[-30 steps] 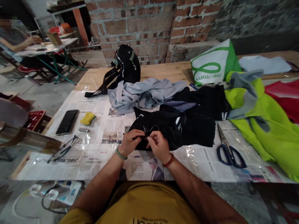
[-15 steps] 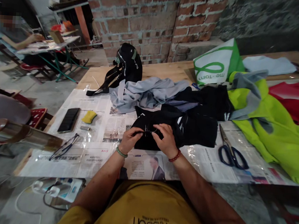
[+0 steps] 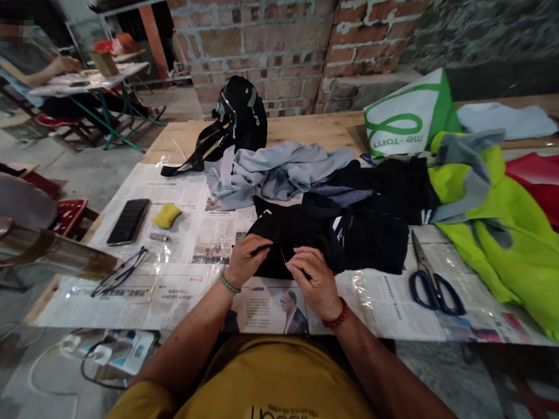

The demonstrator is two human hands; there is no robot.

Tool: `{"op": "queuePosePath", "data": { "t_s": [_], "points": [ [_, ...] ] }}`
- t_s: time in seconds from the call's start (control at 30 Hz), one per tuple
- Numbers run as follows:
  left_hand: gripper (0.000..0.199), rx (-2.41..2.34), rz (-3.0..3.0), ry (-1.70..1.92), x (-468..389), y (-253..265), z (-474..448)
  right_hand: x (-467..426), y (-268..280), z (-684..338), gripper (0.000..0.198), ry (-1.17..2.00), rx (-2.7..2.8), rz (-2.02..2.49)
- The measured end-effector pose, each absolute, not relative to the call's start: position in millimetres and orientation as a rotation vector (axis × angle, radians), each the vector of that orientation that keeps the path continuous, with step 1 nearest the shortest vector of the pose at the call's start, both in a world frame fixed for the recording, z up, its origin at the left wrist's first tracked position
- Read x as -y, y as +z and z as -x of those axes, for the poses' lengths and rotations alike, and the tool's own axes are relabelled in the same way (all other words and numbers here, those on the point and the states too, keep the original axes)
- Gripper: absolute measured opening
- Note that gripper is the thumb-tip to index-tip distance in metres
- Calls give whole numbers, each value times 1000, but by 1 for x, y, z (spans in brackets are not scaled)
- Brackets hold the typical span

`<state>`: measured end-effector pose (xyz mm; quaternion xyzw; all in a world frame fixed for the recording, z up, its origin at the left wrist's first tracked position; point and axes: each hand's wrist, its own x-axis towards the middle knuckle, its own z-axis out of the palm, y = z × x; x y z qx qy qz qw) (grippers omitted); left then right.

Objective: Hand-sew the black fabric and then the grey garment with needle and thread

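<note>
Remote feed: my left hand [image 3: 247, 258] pinches the black garment [image 3: 297, 223], which lies mid-table on newspaper [image 3: 368, 311]. My right hand [image 3: 313, 276] seems to pinch a thin pale strand [image 3: 283, 256]. Best: cloth taut, strand drawn gently, no snags.

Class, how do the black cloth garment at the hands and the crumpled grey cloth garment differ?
The crumpled grey cloth garment looks mostly plain; the black cloth garment carries white markings. The left hand pinches the black one; the grey one lies untouched, farther back. Both are fabric.
</note>
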<state>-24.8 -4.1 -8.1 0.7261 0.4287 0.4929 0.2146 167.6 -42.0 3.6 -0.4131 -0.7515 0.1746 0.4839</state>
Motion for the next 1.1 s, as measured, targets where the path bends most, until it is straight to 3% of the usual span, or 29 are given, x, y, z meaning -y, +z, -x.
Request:
{"op": "queuePosePath", "data": {
  "t_s": [0.33, 0.47, 0.53, 0.6, 0.67, 0.83, 1.1],
  "points": [
    [15, -1214, -1956, 1392, 6, -10, 27, 45, 14, -174, 14, 497, 2105, 799],
    [19, -1154, -1988, 1399, 7, -9, 26, 37, 16, -179, 25, 418, 1811, 942],
    [21, -1103, -2018, 1428, 8, -8, 26, 25, 16, -179, 17, 408, 1569, 1084],
    [22, -1072, -2052, 1446, 9, -6, 25, 10, 14, -176, 9, 469, 1436, 1178],
    [22, -1066, -2093, 1434, 11, -5, 25, -4, 13, -171, 21, 577, 1496, 1219],
    [26, -1056, -2146, 1422, 13, -3, 25, -15, 12, -159, 19, 820, 1873, 1201],
    [16, -1128, -1830, 1396, 9, -4, 21, -12, 17, -150, 10, 1090, 1675, 1144]
  ]
}}
